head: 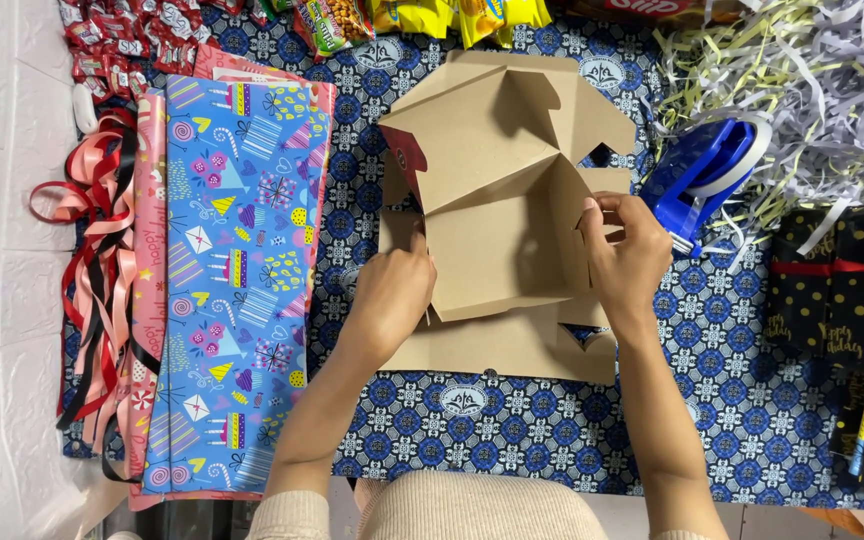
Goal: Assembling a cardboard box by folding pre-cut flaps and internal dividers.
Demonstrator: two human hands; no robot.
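A brown cardboard box (497,215), partly folded with its flaps raised, lies on a blue patterned cloth (752,400). My left hand (392,295) presses against the box's left wall, fingers curled on the cardboard edge. On the other side, my right hand (624,255) pinches the right wall flap near a cut-out tab. Both hands grip the box from opposite sides.
Blue gift wrap sheets (237,270) lie at left beside red, pink and black ribbons (102,260). A blue tape dispenser (702,170) sits at right by shredded paper (822,90). Black dotted gift bags (847,290) stand at far right. Snack packets (392,15) line the top edge.
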